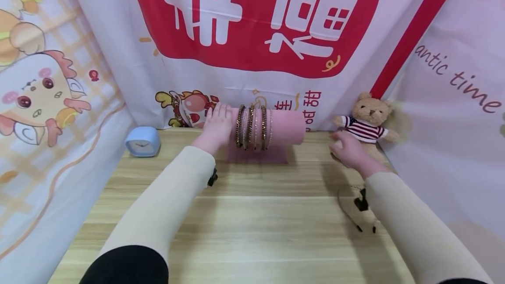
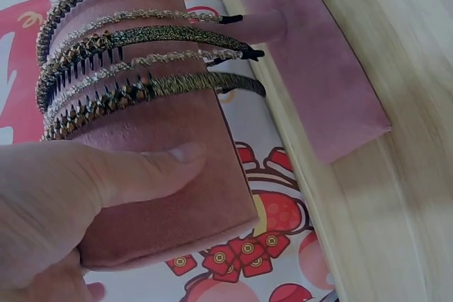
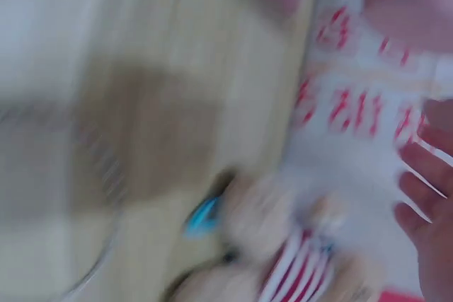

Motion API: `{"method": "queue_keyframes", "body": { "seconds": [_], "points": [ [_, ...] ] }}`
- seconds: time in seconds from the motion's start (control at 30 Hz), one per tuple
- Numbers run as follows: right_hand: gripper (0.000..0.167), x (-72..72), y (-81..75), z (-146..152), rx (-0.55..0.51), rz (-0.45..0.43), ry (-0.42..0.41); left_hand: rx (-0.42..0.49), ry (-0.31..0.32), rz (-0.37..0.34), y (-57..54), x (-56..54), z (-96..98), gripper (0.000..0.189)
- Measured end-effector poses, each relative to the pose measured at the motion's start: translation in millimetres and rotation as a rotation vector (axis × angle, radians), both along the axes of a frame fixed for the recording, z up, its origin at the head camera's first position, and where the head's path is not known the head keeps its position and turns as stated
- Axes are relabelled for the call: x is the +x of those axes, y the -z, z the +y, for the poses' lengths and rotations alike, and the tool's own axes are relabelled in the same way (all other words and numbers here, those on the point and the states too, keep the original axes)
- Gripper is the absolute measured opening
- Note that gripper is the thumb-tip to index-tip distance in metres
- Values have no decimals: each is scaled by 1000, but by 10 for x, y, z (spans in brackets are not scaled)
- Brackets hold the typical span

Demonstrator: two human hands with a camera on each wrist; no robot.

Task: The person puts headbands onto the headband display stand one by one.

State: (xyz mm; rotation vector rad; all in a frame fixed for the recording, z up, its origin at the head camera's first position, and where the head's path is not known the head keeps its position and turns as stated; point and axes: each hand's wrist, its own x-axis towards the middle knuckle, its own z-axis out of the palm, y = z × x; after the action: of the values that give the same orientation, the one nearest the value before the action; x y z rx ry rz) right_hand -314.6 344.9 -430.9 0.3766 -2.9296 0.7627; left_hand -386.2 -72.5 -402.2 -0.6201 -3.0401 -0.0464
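My left hand (image 1: 217, 124) grips the left end of a pink roll-shaped headband stand (image 1: 289, 126), thumb along the near side in the left wrist view. Several headbands (image 2: 177, 84), some dark and beaded, others thin and sparkly, sit side by side around the roll. To the right of the stand, my right hand (image 1: 351, 148) hovers in front of a teddy bear (image 1: 367, 115), fingers loosely extended and nothing visible in them. On the table below it lies a thin headband (image 1: 340, 203), partly hidden by the right sleeve.
A blue clock (image 1: 144, 141) stands at the table's back left. Printed cloth (image 1: 256, 67) hangs behind and on both sides of the wooden table (image 1: 252, 227). By the bear's feet lies a small turquoise item (image 3: 204, 218), blurred in the right wrist view.
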Motion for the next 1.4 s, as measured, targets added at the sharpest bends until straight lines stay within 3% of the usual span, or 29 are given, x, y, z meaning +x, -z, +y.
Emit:
{"method": "queue_keyframes", "body": {
  "seconds": [0.17,0.33,0.5,0.67,0.87,1.07,1.13,1.23,1.4],
  "points": [
    [29,333,336,546,45,-137,-14,7,-18,-12,-7,-7,-31,102],
    [35,633,681,863,52,-239,64,16,-13,-9,7,-26,-61,103],
    [30,776,1002,1027,47,-209,123,22,-23,-9,33,-36,-72,106],
    [16,825,1162,1043,60,-121,164,19,-30,-29,46,-27,-50,110],
    [11,863,1172,971,108,-155,209,15,-42,-43,36,-8,-21,111],
    [14,872,1024,902,74,-228,211,2,-36,-39,26,15,-7,109],
    [10,845,954,882,7,-249,216,-5,-36,-36,18,23,-8,108],
    [14,765,821,832,-175,-313,215,-3,-36,-30,2,38,-16,108],
    [30,651,513,691,-510,-541,188,8,-33,-10,8,34,-24,107]
  ]
}}
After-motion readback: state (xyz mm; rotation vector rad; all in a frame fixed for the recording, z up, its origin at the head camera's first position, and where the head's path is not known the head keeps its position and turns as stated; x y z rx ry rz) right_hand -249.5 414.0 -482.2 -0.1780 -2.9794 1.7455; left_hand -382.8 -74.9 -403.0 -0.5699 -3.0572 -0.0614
